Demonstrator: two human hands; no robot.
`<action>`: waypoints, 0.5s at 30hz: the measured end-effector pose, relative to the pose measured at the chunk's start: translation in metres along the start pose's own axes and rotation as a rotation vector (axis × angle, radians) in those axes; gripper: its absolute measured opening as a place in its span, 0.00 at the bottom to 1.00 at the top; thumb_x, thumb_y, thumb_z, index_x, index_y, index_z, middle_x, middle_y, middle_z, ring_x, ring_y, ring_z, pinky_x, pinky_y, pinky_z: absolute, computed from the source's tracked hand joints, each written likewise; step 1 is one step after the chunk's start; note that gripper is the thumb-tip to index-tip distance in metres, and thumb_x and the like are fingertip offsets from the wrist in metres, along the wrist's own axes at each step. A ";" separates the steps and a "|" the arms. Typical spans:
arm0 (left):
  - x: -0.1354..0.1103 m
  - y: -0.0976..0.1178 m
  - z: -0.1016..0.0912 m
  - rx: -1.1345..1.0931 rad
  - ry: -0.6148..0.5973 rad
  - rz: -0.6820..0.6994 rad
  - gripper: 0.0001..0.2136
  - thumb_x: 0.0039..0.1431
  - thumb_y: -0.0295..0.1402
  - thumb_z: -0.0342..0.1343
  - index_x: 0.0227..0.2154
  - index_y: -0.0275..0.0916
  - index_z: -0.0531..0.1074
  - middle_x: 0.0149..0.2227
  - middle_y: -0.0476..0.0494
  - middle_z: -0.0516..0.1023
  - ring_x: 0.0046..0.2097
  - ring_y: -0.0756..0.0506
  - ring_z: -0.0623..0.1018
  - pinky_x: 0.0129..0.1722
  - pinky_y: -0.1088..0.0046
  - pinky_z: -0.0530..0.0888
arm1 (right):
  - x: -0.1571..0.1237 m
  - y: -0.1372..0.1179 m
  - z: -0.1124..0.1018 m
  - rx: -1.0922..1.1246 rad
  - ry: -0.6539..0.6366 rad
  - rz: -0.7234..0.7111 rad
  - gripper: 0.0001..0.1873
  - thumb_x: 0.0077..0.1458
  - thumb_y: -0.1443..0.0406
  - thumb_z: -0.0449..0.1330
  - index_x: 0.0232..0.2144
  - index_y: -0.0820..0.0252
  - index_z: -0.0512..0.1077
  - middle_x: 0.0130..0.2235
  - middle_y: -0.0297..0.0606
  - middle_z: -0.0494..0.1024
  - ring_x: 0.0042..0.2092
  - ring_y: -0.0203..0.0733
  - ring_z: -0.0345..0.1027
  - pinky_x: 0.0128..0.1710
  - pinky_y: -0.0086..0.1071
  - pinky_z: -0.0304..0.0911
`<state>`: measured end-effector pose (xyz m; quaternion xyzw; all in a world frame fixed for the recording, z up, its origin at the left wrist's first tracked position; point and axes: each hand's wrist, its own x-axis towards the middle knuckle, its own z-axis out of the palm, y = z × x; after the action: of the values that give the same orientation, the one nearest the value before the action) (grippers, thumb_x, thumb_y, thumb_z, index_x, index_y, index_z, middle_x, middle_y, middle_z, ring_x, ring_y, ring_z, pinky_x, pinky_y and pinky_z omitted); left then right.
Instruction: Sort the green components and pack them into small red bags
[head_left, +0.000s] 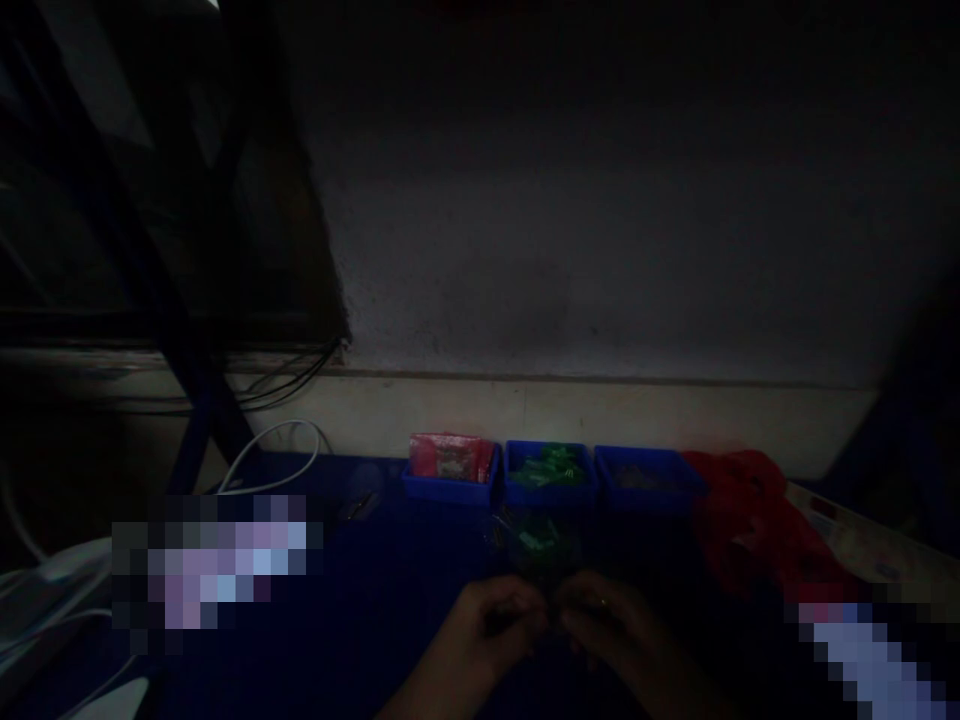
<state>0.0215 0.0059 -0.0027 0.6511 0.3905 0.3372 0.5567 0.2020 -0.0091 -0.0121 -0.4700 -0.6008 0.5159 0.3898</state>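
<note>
The scene is very dark. My left hand and my right hand meet near the bottom middle over a dark blue table, fingers curled and pinched together on something too small and dim to name. A ring shows on my right hand. Just beyond the fingertips lies a clear bag with green parts. Three blue bins stand in a row behind it: one with red packets, one with green parts, one with dark small parts.
A red plastic bag lies at the right beside the bins. White cables curl at the left by a dark slanted frame leg. A pale wall rises behind the table. Blurred patches cover areas at lower left and lower right.
</note>
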 end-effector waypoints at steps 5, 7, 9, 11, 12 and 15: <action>0.000 -0.003 -0.001 0.001 0.006 -0.002 0.06 0.51 0.32 0.55 0.26 0.34 0.73 0.24 0.50 0.72 0.28 0.51 0.69 0.29 0.77 0.64 | -0.001 -0.003 0.002 -0.042 -0.043 -0.022 0.09 0.52 0.60 0.55 0.29 0.59 0.71 0.26 0.31 0.70 0.30 0.37 0.64 0.28 0.27 0.58; 0.000 -0.003 -0.001 0.003 0.000 0.000 0.06 0.51 0.32 0.55 0.26 0.34 0.73 0.24 0.50 0.72 0.28 0.50 0.69 0.29 0.77 0.65 | -0.001 -0.004 0.003 -0.073 -0.029 -0.022 0.09 0.52 0.61 0.55 0.28 0.59 0.71 0.25 0.30 0.69 0.29 0.36 0.63 0.28 0.27 0.57; 0.000 -0.003 -0.001 0.006 0.000 -0.001 0.05 0.51 0.31 0.55 0.26 0.35 0.73 0.24 0.50 0.72 0.28 0.50 0.70 0.29 0.77 0.65 | -0.002 -0.005 0.002 -0.116 0.001 -0.019 0.09 0.51 0.60 0.55 0.27 0.59 0.72 0.25 0.30 0.68 0.29 0.37 0.63 0.28 0.28 0.56; -0.001 -0.002 0.000 0.010 0.008 -0.001 0.06 0.52 0.31 0.55 0.25 0.34 0.73 0.23 0.50 0.71 0.28 0.50 0.69 0.29 0.77 0.65 | -0.002 -0.005 0.001 -0.147 0.030 -0.015 0.09 0.50 0.60 0.57 0.25 0.59 0.72 0.25 0.30 0.69 0.29 0.37 0.63 0.29 0.28 0.56; -0.002 -0.002 0.000 0.016 0.013 -0.004 0.06 0.52 0.32 0.55 0.25 0.34 0.73 0.23 0.51 0.71 0.27 0.51 0.69 0.29 0.77 0.65 | -0.002 -0.005 0.000 -0.152 0.039 -0.017 0.09 0.50 0.60 0.57 0.25 0.58 0.72 0.25 0.30 0.69 0.30 0.38 0.63 0.29 0.28 0.56; -0.003 -0.001 0.000 0.027 0.007 -0.014 0.07 0.52 0.33 0.56 0.27 0.35 0.74 0.24 0.50 0.73 0.29 0.50 0.70 0.30 0.77 0.65 | -0.002 -0.003 -0.002 -0.125 0.029 -0.020 0.09 0.49 0.59 0.57 0.25 0.58 0.73 0.25 0.30 0.70 0.29 0.38 0.64 0.28 0.28 0.56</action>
<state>0.0205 0.0035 -0.0035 0.6545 0.4014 0.3306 0.5488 0.2035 -0.0105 -0.0085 -0.4950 -0.6307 0.4666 0.3735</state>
